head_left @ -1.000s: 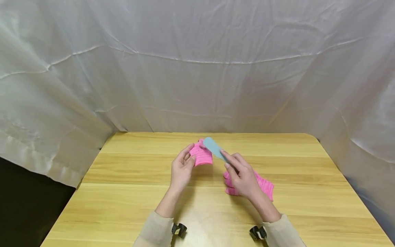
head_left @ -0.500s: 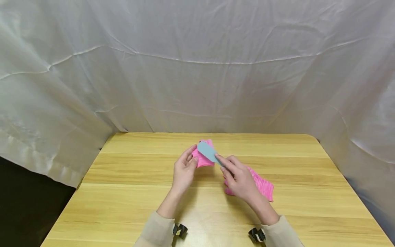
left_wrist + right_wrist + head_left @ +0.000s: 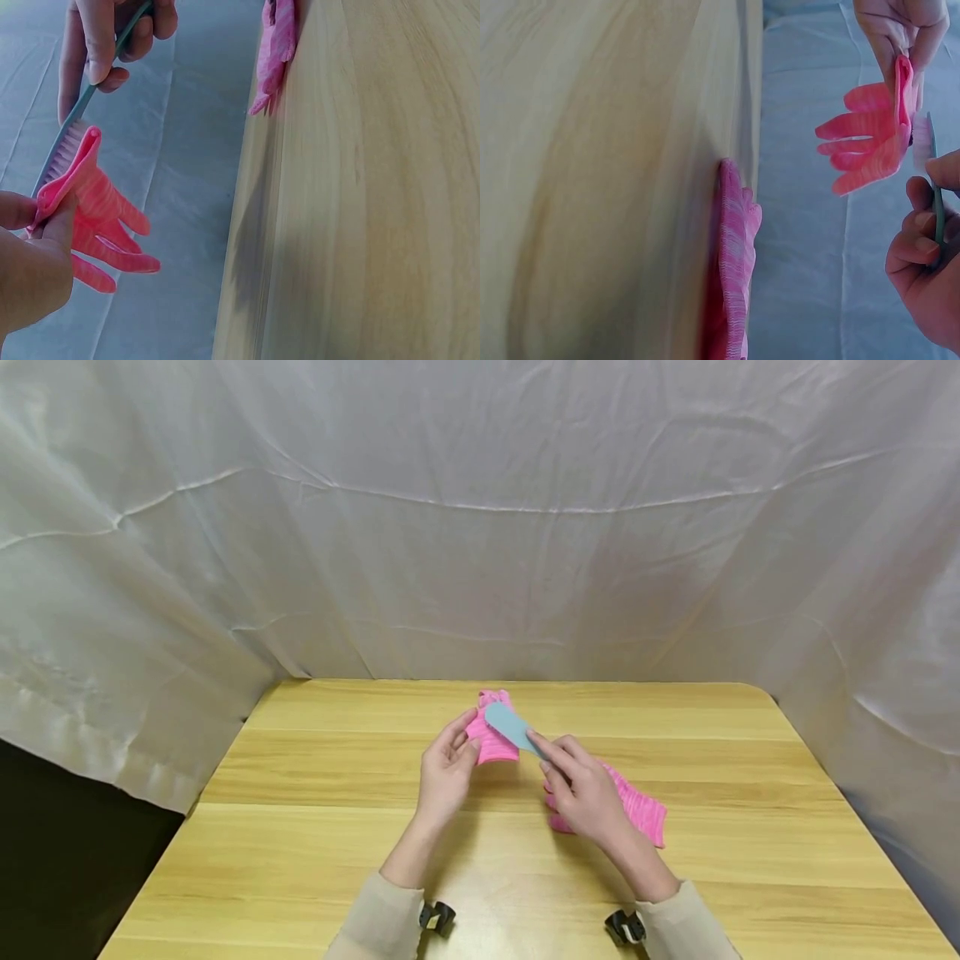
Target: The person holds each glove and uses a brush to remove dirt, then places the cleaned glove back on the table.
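In the head view my left hand (image 3: 446,772) pinches a pink knitted glove (image 3: 495,750) by its side, above the table. My right hand (image 3: 588,793) grips a blue-grey brush (image 3: 507,725) by the handle, the index finger laid along it. The flat back of the brush faces up and overlaps the glove. From the left wrist, pale bristles (image 3: 67,154) are seen right at the glove's folded cuff edge, with its fingers hanging away. The right wrist view has the brush's bristles (image 3: 921,142) close beside the held glove (image 3: 866,139).
A second pink glove (image 3: 643,814) lies on the wooden table (image 3: 300,852), partly hidden under my right hand. Behind the table hangs a pale grey curtain (image 3: 480,568). Black wrist cameras (image 3: 438,918) sit at both sleeves.
The brush has moved down and left from the glove's upper right corner to across it, then slightly back up. The held glove has tilted a little; the table glove stays put.
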Demonstrator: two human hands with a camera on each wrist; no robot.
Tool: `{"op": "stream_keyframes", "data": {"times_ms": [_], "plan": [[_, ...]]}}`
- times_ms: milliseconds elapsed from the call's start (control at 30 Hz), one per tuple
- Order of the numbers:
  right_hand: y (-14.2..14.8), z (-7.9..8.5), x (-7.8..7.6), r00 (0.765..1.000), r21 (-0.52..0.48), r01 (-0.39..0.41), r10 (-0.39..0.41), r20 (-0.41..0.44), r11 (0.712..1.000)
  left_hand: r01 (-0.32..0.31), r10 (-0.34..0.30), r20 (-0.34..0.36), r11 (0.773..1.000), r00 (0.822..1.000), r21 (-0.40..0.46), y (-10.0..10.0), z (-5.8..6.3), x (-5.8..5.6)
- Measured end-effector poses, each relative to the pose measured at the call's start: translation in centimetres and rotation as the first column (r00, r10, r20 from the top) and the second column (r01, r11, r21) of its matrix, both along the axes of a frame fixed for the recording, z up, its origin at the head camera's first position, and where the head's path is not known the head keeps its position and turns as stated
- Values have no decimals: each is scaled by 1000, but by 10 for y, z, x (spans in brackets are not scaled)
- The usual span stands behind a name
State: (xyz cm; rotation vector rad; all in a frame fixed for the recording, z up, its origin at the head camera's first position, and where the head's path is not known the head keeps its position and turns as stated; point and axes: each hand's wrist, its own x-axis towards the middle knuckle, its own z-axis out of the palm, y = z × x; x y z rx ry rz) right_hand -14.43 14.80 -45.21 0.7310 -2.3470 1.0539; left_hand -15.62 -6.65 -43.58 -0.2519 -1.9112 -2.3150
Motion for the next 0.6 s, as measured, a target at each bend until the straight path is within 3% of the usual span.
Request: {"op": "stream_keyframes", "data": {"times_ms": [600], "plan": [[2, 1, 0, 999, -6, 36, -35, 18, 999, -8, 8, -29, 1000, 1000, -20, -1, 0, 0]]}}
